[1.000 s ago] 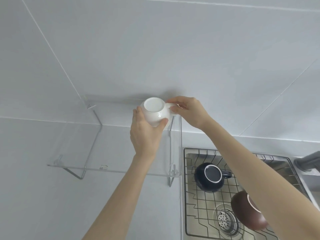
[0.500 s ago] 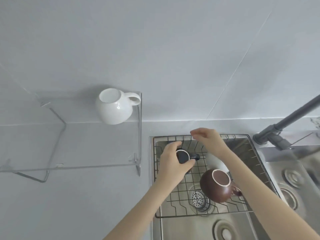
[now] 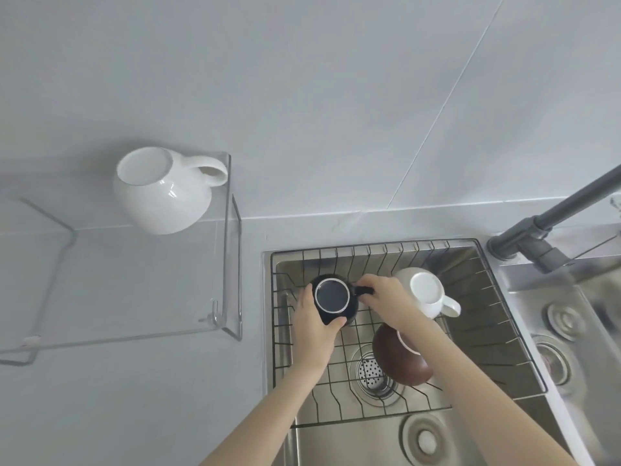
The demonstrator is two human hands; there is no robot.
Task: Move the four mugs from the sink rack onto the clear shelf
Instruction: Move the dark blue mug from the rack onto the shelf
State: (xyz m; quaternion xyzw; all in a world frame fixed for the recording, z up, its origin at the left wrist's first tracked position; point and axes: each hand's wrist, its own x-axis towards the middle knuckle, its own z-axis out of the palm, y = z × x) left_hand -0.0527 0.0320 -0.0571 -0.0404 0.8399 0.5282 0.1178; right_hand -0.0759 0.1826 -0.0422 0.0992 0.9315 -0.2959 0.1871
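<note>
A white mug point(image 3: 161, 191) stands on the clear shelf point(image 3: 134, 284) at its far right corner, handle to the right. In the wire sink rack point(image 3: 477, 317) a dark navy mug point(image 3: 332, 297) sits upright at the back left. My left hand point(image 3: 316, 326) wraps its near side and my right hand point(image 3: 386, 297) pinches its handle. A second white mug point(image 3: 425, 292) stands just right of my right hand. A brown mug point(image 3: 401, 359) lies tilted near the drain, partly hidden by my right forearm.
A dark grey faucet point(image 3: 544, 227) reaches in from the right behind the sink. A second basin with a drain point(image 3: 557, 316) lies to the right. The sink strainer point(image 3: 369, 373) shows under the rack. A pale counter point(image 3: 134, 398) runs under and in front of the shelf.
Both hands left the white mug on the shelf, dropped to the sink rack and closed on the navy mug. The view swung right and down.
</note>
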